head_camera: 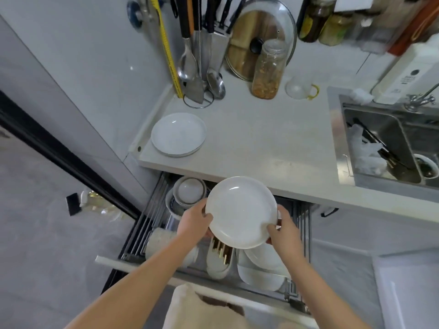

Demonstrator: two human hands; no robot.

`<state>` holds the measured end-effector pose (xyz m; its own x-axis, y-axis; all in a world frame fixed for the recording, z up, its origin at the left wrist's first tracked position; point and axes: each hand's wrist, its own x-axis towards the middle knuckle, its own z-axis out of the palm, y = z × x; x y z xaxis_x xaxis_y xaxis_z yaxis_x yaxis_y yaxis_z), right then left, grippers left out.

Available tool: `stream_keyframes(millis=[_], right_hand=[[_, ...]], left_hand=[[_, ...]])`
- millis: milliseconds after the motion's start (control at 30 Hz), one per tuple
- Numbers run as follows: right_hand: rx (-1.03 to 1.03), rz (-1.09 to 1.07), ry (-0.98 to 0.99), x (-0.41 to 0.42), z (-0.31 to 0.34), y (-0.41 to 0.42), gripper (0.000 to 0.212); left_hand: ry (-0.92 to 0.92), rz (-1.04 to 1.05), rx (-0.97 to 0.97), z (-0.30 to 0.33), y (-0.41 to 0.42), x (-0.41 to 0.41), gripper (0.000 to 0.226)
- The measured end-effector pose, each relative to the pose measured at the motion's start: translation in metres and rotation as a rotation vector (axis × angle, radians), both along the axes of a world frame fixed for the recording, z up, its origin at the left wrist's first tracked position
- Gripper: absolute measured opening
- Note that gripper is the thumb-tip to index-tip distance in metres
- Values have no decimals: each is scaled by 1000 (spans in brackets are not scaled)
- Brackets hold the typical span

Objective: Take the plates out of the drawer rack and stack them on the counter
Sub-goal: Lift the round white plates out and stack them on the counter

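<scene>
A round white ceramic plate (pixel 241 211) sits between both hands above the open metal drawer rack (pixel 152 224). Behind it, stacked white round plates (pixel 178 134) rest on the pale stone counter (pixel 261 143), left of the steel sink (pixel 380 148).

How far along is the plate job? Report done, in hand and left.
Done: a small stack of white plates sits on the counter. In hand: the left hand and right hand hold one plate above the open drawer rack. Left: white plates are still in the rack.
</scene>
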<state>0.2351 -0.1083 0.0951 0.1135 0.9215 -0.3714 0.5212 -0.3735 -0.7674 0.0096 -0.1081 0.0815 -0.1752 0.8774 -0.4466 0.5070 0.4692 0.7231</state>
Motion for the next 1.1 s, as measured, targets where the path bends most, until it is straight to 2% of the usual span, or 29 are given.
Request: stream_keyframes(millis=[300, 500, 600, 767, 933, 1100], right_hand=[[89, 134, -31, -79, 47, 61, 56], [107, 130, -7, -131, 67, 115, 46], [119, 135, -6, -155, 73, 140, 45], [92, 107, -4, -189, 78, 181, 44], [55, 124, -54, -206, 69, 206, 47], [37, 109, -60, -215, 53, 222, 41]], left_hand=[[-7, 92, 76, 54, 40, -77, 50], [-104, 121, 49, 85, 89, -128, 51], [-83, 135, 62, 94, 113, -146, 44], [129, 174, 79, 91, 150, -171, 27], [94, 228, 78, 77, 176, -183, 29], [-8, 296, 94, 60, 189, -189, 14]])
